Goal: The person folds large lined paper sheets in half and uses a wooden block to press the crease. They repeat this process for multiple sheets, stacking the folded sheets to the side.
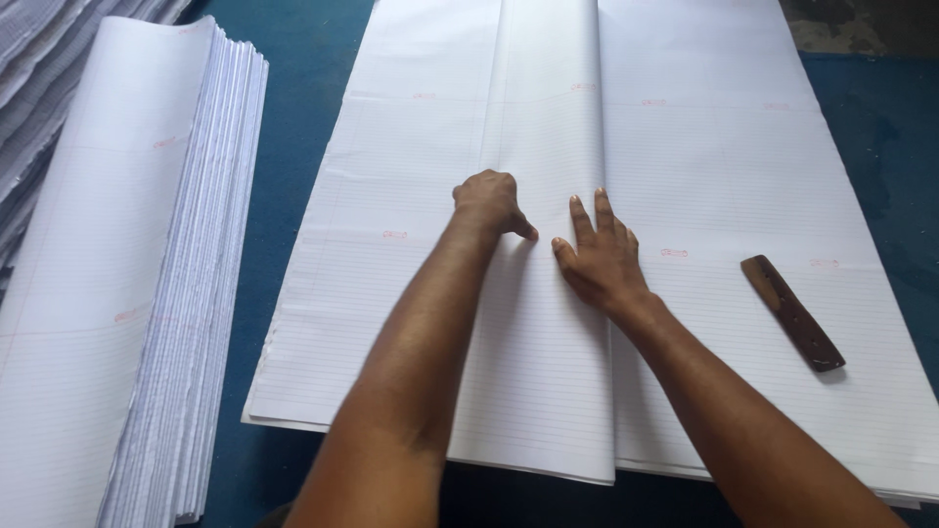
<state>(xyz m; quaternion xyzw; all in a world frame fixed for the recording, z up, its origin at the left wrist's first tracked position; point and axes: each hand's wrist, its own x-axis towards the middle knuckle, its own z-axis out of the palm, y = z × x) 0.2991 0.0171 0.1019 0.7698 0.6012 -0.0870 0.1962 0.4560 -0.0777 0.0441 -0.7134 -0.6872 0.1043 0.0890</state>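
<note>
A large stack of white ruled paper sheets (724, 166) lies flat on a blue surface. A folded sheet (543, 391) runs as a long strip down the stack's middle. My left hand (492, 203) rests on that strip with its fingers curled and the thumb pressing the paper. My right hand (599, 256) lies flat with fingers spread, over the strip's right edge. Neither hand grips anything. A dark brown wooden stick (792, 311) lies loose on the paper to the right of my right hand.
A thick pile of folded ruled sheets (147, 293) stands at the left, with more paper (39, 59) behind it at the far left. The blue surface (284, 68) shows between the piles and at the right.
</note>
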